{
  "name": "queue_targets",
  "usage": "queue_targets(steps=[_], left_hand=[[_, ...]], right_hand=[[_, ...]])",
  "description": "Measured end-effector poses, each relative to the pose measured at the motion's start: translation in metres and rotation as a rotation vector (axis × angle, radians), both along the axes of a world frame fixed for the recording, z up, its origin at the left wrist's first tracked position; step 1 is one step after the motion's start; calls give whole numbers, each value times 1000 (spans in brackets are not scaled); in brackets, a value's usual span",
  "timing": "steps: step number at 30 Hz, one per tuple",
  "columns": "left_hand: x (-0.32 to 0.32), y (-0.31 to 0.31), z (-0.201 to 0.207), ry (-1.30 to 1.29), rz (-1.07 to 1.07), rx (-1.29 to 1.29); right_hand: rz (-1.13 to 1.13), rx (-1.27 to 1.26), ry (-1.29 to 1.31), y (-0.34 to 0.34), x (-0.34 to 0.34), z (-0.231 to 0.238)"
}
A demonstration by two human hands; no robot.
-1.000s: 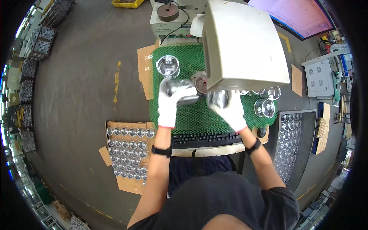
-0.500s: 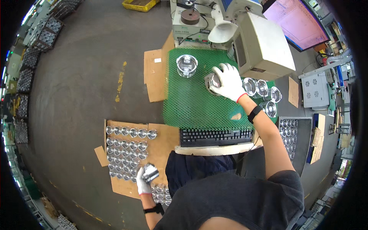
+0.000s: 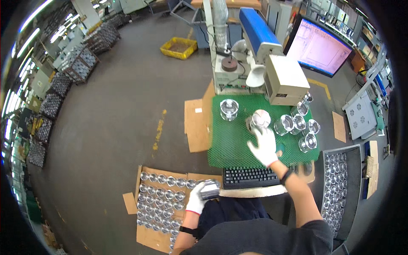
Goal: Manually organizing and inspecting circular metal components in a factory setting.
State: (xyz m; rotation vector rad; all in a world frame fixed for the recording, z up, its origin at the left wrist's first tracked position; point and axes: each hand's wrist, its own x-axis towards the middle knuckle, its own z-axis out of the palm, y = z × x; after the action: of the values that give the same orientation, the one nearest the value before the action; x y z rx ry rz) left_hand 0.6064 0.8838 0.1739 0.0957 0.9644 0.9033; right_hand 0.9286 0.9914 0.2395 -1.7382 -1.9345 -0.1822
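Note:
My left hand (image 3: 196, 199), in a white glove, is closed round a shiny metal piston (image 3: 209, 190), blurred by motion. It hangs beside the keyboard's left end, over the edge of the cardboard with pistons. My right hand (image 3: 264, 145), also gloved, reaches over the green mesh mat (image 3: 231, 144) with its fingers apart. Just beyond its fingertips another piston (image 3: 260, 118) sits on a small holder, its pale round top facing up; whether the fingertips touch it I cannot tell. A piston (image 3: 229, 110) stands alone at the mat's left, and several pistons (image 3: 284, 124) stand at its right.
Rows of pistons fill the cardboard (image 3: 148, 238) at lower left. A black keyboard (image 3: 250, 177) lies along the mat's near edge. A box-shaped machine head (image 3: 285, 80) overhangs the mat's far side, near a monitor (image 3: 321, 44). A grey bin (image 3: 355, 187) of pistons stands at right.
The view has tilted up. My right hand has let go of the piston on the holder and drawn back toward me. My left hand has carried its piston rightward, toward the keyboard.

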Motion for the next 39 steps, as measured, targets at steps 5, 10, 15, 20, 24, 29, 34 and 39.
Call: queue_targets(steps=[5, 10, 15, 20, 24, 29, 34, 39], left_hand=[[26, 2, -6, -219, -31, -82], [39, -5, 6, -360, -191, -238], [47, -2, 0, -418, -457, -218], [55, 1, -1, -549, -314, -100], [23, -4, -38, -184, -49, -19], [-21, -36, -37, -153, 140, -64], [-21, -54, -40, -58, 246, -131], [7, -38, -40, 25, 219, -170]], right_hand=[[44, -322, 280, -95, 4, -37], [48, -914, 1169, -163, -2, -44], [138, -1272, 1725, -180, -50, -27], [-139, -1274, 1636, -138, -55, -47], [-164, -1188, 1156, -63, -38, -57], [-189, -897, 1016, 47, -49, -74], [-332, -872, 1093, 119, -54, -97], [-214, -896, 1310, 101, -42, -79]])
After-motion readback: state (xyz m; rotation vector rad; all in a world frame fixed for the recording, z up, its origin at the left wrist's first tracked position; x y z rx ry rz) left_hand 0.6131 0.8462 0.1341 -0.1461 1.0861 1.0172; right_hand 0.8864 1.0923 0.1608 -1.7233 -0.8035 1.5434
